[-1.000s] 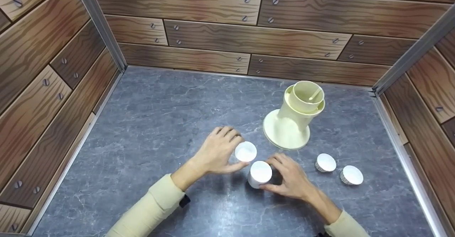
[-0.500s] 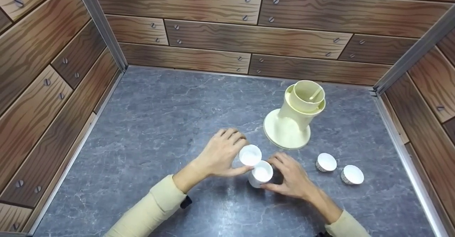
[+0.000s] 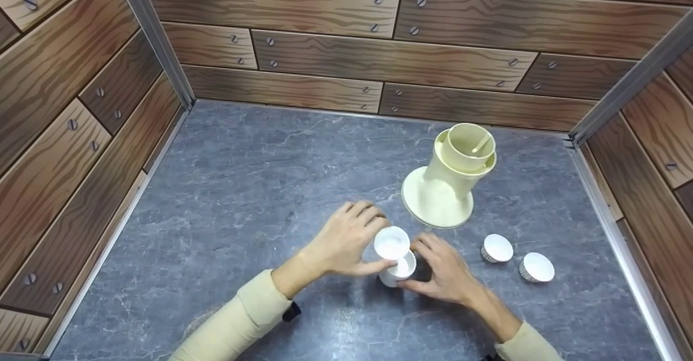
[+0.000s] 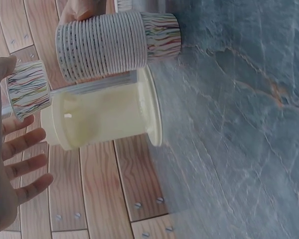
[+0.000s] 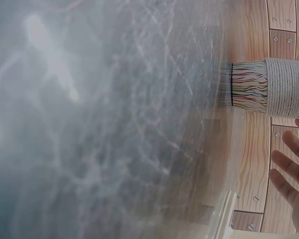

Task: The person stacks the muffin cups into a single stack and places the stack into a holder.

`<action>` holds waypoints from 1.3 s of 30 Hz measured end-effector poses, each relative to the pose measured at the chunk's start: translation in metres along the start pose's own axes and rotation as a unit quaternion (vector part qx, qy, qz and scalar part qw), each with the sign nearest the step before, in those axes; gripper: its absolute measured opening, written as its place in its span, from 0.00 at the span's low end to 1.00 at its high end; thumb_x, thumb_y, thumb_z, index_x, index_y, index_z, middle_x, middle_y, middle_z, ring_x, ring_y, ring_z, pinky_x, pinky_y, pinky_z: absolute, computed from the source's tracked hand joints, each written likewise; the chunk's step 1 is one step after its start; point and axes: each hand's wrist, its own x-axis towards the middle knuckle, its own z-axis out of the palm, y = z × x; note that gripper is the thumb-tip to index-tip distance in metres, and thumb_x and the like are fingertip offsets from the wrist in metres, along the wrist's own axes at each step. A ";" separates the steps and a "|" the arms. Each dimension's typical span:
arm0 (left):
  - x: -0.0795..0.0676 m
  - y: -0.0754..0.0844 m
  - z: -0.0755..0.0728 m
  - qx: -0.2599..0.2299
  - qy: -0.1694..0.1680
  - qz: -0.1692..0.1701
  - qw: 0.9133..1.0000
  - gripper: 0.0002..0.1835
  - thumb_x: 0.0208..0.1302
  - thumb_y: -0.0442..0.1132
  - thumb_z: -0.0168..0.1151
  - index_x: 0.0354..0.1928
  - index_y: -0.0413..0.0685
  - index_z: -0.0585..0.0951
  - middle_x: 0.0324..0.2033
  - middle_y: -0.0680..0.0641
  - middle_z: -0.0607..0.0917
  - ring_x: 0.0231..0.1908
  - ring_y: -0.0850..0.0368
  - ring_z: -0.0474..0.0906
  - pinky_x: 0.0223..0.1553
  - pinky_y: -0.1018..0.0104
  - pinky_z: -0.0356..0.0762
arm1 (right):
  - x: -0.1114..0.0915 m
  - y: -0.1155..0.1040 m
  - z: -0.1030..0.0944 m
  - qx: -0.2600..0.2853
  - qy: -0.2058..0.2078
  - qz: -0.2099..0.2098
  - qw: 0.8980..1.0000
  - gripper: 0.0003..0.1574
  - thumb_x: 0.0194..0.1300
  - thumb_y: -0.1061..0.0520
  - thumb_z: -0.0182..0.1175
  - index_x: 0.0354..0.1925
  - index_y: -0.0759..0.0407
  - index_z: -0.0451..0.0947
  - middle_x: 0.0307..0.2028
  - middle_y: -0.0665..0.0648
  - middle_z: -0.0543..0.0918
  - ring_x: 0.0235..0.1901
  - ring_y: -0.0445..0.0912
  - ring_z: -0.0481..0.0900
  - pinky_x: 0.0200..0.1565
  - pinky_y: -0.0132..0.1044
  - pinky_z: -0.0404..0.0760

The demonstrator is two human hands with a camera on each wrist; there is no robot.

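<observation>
Left hand (image 3: pixel 344 243): narrow grip, thumb and index finger pinching a single cup (image 3: pixel 392 243), other fingers extended. The cup is off the table, slightly above the stack of cups (image 4: pixel 104 47) and apart from it in the left wrist view. Right hand (image 3: pixel 445 271): thumb and fingers hold the stack at its sides; it stands upright on the tabletop (image 3: pixel 243 188).

Handling (judged): thin paper by look, so light, easily dented, probably not slippery. Best hold is a gentle opposed pinch on the sidewall below the rim; hard squeezing would likely oval the mouth. The tall stack looks tippy, so a steadying hold seems sensible.

Edges and room: yellow stand (image 3: pixel 441 201) just beyond the stack; two loose cups (image 3: pixel 497 248) to the right, nearer the right wall (image 3: pixel 644 161). Widest room appears leftward, up to the left wall (image 3: pixel 81 150).
</observation>
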 end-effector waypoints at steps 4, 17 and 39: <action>0.001 0.004 0.002 -0.008 -0.002 0.002 1.000 0.36 0.62 0.77 0.59 0.55 0.57 0.82 0.52 0.53 0.85 0.56 0.55 0.80 0.54 0.61 0.80 | -0.001 0.000 0.000 -0.004 0.004 -0.001 1.000 0.43 0.54 0.25 0.74 0.54 0.53 0.83 0.46 0.50 0.84 0.46 0.43 0.81 0.48 0.43 0.84; 0.001 0.012 0.007 -0.020 -0.003 0.009 1.000 0.35 0.61 0.77 0.60 0.54 0.58 0.82 0.52 0.54 0.85 0.56 0.56 0.79 0.56 0.61 0.80 | -0.002 0.001 0.001 -0.011 0.012 -0.004 1.000 0.44 0.55 0.25 0.73 0.55 0.56 0.83 0.46 0.50 0.85 0.45 0.44 0.81 0.47 0.44 0.84; -0.005 0.021 0.029 -0.020 -0.012 0.023 0.999 0.33 0.63 0.76 0.58 0.52 0.57 0.82 0.50 0.53 0.86 0.53 0.56 0.80 0.49 0.64 0.80 | -0.001 -0.001 0.001 0.001 0.008 0.005 1.000 0.41 0.55 0.25 0.74 0.53 0.52 0.84 0.46 0.48 0.84 0.46 0.42 0.80 0.46 0.41 0.84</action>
